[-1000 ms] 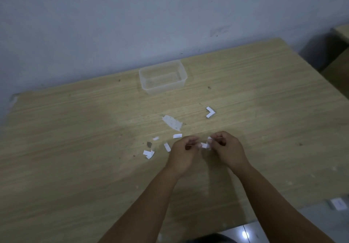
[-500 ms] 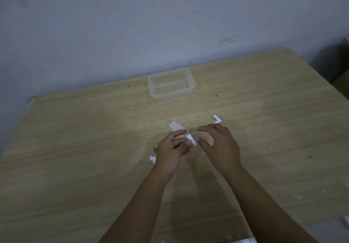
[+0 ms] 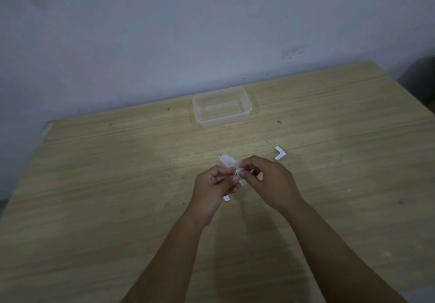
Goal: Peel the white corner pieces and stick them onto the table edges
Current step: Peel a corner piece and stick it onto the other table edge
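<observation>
Both hands meet above the middle of the wooden table point(image 3: 94, 208). The left hand point(image 3: 213, 191) has its fingers curled and pinches a small white corner piece point(image 3: 240, 177) from the left. The right hand point(image 3: 270, 182) has its fingers curled and pinches the same piece from the right. The piece sits between the fingertips of both hands, held above the table surface.

A second white corner piece point(image 3: 280, 153), L-shaped, lies flat on the table just to the far right of the right hand. A pale scrap of backing point(image 3: 227, 160) lies just beyond the hands. A small white strip point(image 3: 226, 198) shows below the left hand. A clear plastic tub point(image 3: 222, 106) stands at the far edge, near the wall point(image 3: 164, 32)
</observation>
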